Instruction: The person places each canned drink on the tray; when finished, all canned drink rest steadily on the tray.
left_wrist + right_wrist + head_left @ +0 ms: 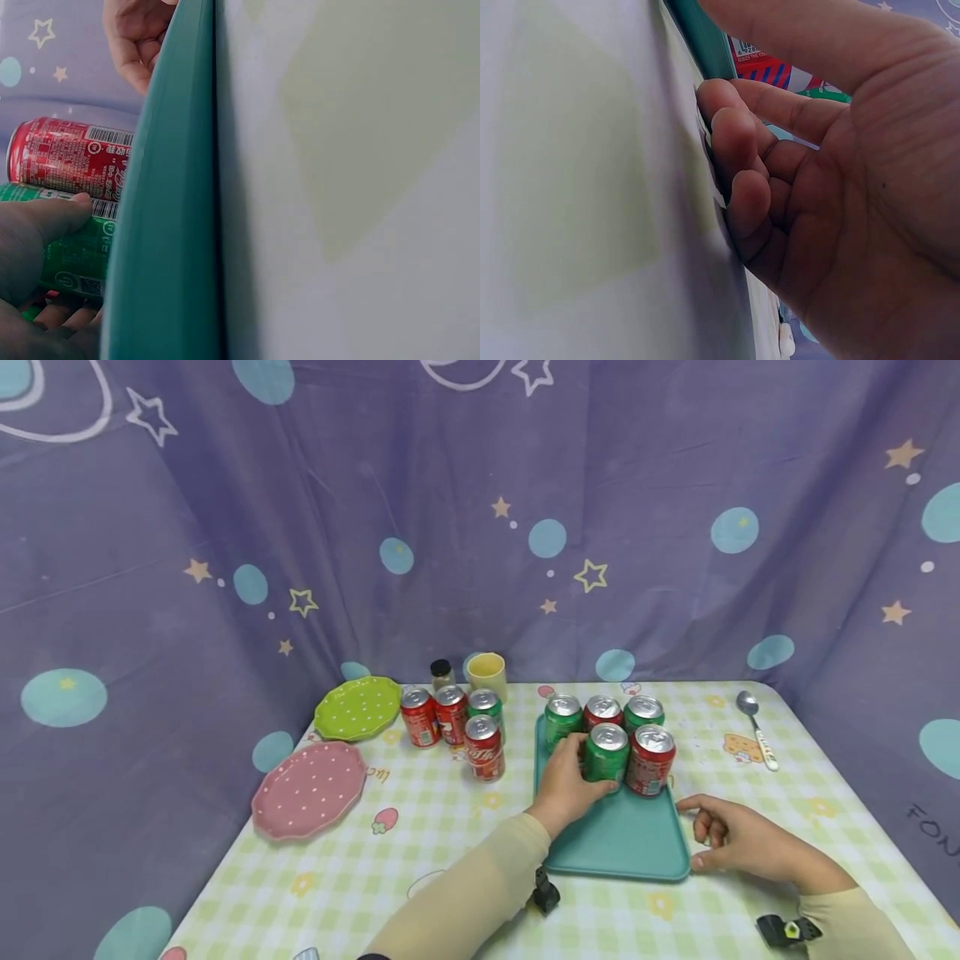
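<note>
Left hand on the front green can, upright on the teal tray

The green soda can (606, 752) stands upright, long axis vertical, in the front row on the teal tray (622, 839), touching a red cola can (651, 760) on its right, three more cans behind. The left hand (564, 785) wraps it from the near-left side, thumb on its wall. The right hand (738, 839) rests on the checked tablecloth (420, 852) at the tray's near right corner, fingers loosely curled, holding nothing, farther from the can.
</note>
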`<state>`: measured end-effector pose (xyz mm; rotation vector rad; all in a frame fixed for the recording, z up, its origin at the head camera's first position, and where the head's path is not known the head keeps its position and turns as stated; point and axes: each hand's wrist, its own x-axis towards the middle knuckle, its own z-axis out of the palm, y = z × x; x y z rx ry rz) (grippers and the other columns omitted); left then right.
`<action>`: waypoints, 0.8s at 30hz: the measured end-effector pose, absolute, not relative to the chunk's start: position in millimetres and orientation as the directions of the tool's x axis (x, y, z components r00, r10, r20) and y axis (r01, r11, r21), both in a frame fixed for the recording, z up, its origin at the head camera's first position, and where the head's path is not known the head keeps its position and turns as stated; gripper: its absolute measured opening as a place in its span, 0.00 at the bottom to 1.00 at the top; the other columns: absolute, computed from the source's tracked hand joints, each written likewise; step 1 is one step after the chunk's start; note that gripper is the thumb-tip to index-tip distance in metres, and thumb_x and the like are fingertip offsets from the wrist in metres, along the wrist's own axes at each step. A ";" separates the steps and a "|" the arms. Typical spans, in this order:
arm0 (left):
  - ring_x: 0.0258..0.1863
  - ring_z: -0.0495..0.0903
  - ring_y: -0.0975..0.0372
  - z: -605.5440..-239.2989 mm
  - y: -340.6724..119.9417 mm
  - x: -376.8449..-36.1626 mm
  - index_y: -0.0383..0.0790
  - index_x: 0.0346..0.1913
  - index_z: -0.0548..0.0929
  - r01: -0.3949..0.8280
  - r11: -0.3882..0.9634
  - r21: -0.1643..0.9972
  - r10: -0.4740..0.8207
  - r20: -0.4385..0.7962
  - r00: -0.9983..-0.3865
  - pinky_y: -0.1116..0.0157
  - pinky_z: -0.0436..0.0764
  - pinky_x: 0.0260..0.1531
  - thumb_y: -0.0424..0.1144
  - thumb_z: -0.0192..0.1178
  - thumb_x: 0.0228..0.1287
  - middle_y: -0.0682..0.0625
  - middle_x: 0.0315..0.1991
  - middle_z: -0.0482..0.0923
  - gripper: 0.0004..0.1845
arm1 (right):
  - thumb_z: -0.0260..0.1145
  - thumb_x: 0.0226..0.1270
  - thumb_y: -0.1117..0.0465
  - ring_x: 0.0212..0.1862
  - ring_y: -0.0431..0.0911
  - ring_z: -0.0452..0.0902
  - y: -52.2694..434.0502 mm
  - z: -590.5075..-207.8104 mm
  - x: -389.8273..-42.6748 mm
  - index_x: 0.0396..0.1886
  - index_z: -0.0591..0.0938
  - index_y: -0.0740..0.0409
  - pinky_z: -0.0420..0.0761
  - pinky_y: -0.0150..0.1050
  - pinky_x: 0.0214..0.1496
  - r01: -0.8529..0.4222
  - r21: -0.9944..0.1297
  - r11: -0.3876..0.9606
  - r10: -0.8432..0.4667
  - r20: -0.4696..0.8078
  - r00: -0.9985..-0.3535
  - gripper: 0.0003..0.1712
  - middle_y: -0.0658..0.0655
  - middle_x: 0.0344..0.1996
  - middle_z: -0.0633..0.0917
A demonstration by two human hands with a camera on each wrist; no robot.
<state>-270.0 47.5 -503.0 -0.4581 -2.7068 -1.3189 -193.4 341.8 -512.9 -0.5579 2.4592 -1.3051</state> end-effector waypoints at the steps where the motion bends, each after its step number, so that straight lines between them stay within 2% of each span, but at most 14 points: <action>1: 0.58 0.77 0.64 -503.1 47.6 -270.4 0.49 0.69 0.71 0.309 0.584 0.751 0.225 0.215 -0.950 0.62 0.80 0.59 0.48 0.83 0.54 0.55 0.59 0.75 0.42 | 0.84 0.56 0.56 0.32 0.43 0.74 341.8 -512.6 -193.5 0.70 0.71 0.69 0.78 0.37 0.32 -0.198 -0.836 0.511 -0.470 -0.079 -0.879 0.48 0.60 0.39 0.78; 7: 0.60 0.76 0.63 -502.0 43.6 -271.6 0.48 0.72 0.70 0.324 0.597 0.734 0.254 0.211 -0.944 0.61 0.79 0.61 0.50 0.82 0.55 0.53 0.62 0.75 0.44 | 0.84 0.56 0.56 0.33 0.43 0.74 342.1 -512.7 -193.6 0.70 0.71 0.69 0.78 0.37 0.32 -0.203 -0.837 0.507 -0.476 -0.076 -0.876 0.48 0.60 0.39 0.78; 12: 0.60 0.77 0.63 -492.0 25.9 -274.3 0.48 0.75 0.68 0.390 0.619 0.681 0.312 0.242 -0.919 0.62 0.78 0.62 0.50 0.82 0.56 0.52 0.62 0.77 0.47 | 0.84 0.57 0.56 0.32 0.44 0.74 344.3 -515.1 -193.8 0.70 0.71 0.69 0.79 0.38 0.32 -0.215 -0.840 0.499 -0.485 -0.065 -0.872 0.47 0.60 0.39 0.78; 19: 0.61 0.78 0.60 -458.3 -16.2 -266.8 0.46 0.72 0.74 0.530 0.575 0.623 0.329 0.417 -0.847 0.61 0.79 0.61 0.45 0.80 0.59 0.51 0.61 0.79 0.39 | 0.83 0.57 0.57 0.32 0.43 0.75 344.4 -516.9 -192.7 0.70 0.71 0.69 0.79 0.37 0.32 -0.232 -0.843 0.486 -0.492 -0.044 -0.869 0.46 0.60 0.38 0.78; 24: 0.57 0.78 0.57 -442.8 -56.1 -262.4 0.48 0.67 0.79 0.580 0.582 0.570 0.238 0.563 -0.792 0.54 0.80 0.58 0.44 0.79 0.60 0.51 0.60 0.77 0.32 | 0.84 0.57 0.56 0.33 0.42 0.75 343.1 -515.9 -192.9 0.70 0.71 0.69 0.79 0.37 0.32 -0.229 -0.840 0.493 -0.489 -0.050 -0.871 0.47 0.60 0.38 0.78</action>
